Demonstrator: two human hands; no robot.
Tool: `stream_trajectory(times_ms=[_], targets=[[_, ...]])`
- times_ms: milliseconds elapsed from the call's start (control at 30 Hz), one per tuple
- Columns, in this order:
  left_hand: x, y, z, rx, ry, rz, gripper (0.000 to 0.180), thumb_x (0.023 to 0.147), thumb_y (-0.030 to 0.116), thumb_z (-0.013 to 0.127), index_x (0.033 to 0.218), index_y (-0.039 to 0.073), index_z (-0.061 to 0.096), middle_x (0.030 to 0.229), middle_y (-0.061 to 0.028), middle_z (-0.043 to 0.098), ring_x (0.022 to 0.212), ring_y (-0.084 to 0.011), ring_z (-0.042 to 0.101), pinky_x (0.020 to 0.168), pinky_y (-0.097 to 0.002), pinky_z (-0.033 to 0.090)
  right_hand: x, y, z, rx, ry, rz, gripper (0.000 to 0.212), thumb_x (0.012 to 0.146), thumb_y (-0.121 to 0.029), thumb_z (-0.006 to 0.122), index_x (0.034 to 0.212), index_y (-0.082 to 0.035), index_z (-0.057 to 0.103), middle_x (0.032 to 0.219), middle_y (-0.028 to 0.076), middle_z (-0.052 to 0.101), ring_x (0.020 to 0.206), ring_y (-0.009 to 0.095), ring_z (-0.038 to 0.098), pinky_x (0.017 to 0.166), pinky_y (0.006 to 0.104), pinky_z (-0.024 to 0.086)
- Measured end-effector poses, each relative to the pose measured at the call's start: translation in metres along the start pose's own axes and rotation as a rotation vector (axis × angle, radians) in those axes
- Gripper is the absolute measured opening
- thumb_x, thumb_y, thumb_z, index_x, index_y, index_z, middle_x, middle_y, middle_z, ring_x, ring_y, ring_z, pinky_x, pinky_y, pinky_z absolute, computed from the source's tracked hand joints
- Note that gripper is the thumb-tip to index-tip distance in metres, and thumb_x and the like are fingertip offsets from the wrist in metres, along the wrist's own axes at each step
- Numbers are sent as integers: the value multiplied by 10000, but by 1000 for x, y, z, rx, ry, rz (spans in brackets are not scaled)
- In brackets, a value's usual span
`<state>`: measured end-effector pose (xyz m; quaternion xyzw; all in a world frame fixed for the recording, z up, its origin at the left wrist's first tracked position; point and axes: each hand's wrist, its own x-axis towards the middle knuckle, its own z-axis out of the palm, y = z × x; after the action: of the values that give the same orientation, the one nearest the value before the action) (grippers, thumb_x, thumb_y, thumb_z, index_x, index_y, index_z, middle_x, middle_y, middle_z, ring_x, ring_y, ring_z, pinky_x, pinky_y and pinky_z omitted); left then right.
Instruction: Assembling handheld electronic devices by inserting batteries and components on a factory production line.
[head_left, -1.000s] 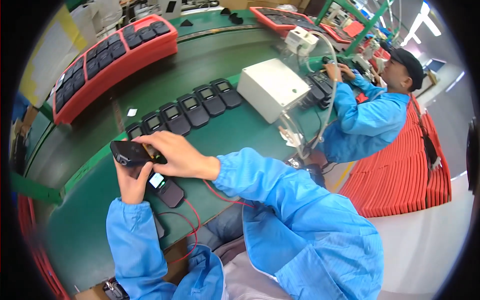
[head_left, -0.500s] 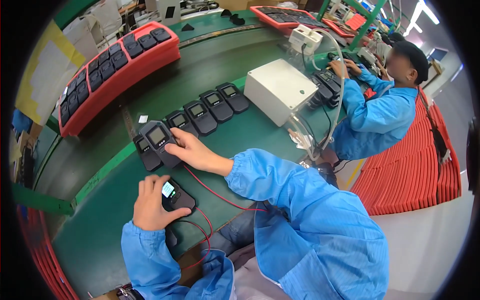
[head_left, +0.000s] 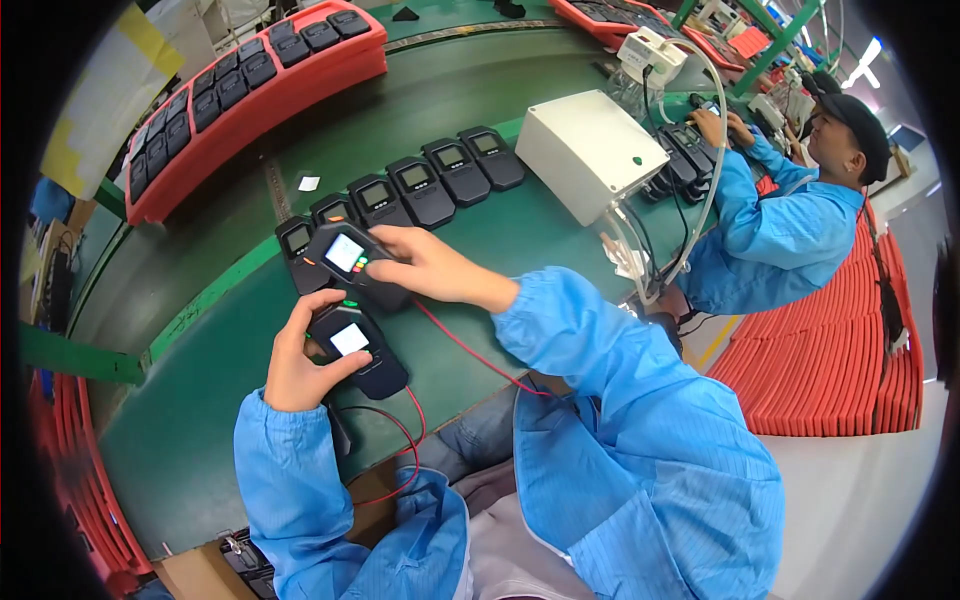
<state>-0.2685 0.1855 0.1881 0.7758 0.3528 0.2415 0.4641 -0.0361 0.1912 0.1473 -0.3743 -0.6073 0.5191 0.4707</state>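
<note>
My left hand (head_left: 298, 362) grips a black handheld device (head_left: 383, 376) low over the green bench, fingers along one side and thumb near its lit white screen. A green light glows at its top end. Just beyond it, my right hand (head_left: 440, 265) holds a similar black device (head_left: 378, 288), also with its screen lit; small coloured lights show beside the thumb and orange ones at its edges. Red wires (head_left: 472, 350) run from near both devices toward the bench's front edge. Behind my hands stands a slanting row of like devices (head_left: 428, 200), their screens dark.
A white box (head_left: 580, 150) with cables and a clear tube sits right of the row. Across the green belt (head_left: 440, 85), a red tray (head_left: 255, 130) holds several black devices. At right, a co-worker in a blue smock (head_left: 780, 240) handles devices beside stacked red trays (head_left: 790, 370).
The right-hand device's screen has gone from grey to lit, and its coloured lights have come on. The left-hand device has tilted, showing a green light at its top. The whole view has shifted slightly.
</note>
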Motion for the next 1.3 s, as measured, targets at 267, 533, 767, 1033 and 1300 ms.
stream_trajectory(times_ms=[267,533,767,1033,1300], targets=[[3,-1,10,-625,168,40,738,736,-19,736,1367,52,360,1186,-121,564,1102,-210,562,910,-317,478,-59,-18,-14,-560,101,-104,435,882,-176,599,1265,5,498,967,113,636,845,158,599,777,280,471],[7,50,22,-633,113,228,701,796,64,712,1389,43,338,1180,-106,560,1098,-178,551,961,-301,419,-97,-75,44,38,-283,141,435,968,-278,535,1297,-6,450,1084,90,588,995,174,568,868,350,471],[1,67,37,-616,-176,68,559,908,122,603,1389,44,328,1177,-89,556,1071,-147,543,928,-282,428,-119,-42,78,382,-245,199,457,978,-276,530,1318,5,411,1008,28,589,858,71,538,698,240,453],[-12,50,54,-554,-113,56,490,938,117,560,1369,48,338,1167,-83,549,1068,-128,529,915,-282,429,-153,-38,51,536,-274,308,339,943,-160,597,1222,19,526,903,-42,588,749,-8,489,623,158,407],[-14,91,38,-405,-45,56,416,908,81,589,1296,57,438,1114,-72,582,954,-116,562,827,-250,451,-150,-43,62,598,-83,214,323,863,-47,683,1170,15,604,944,-11,655,662,-21,457,560,159,374]])
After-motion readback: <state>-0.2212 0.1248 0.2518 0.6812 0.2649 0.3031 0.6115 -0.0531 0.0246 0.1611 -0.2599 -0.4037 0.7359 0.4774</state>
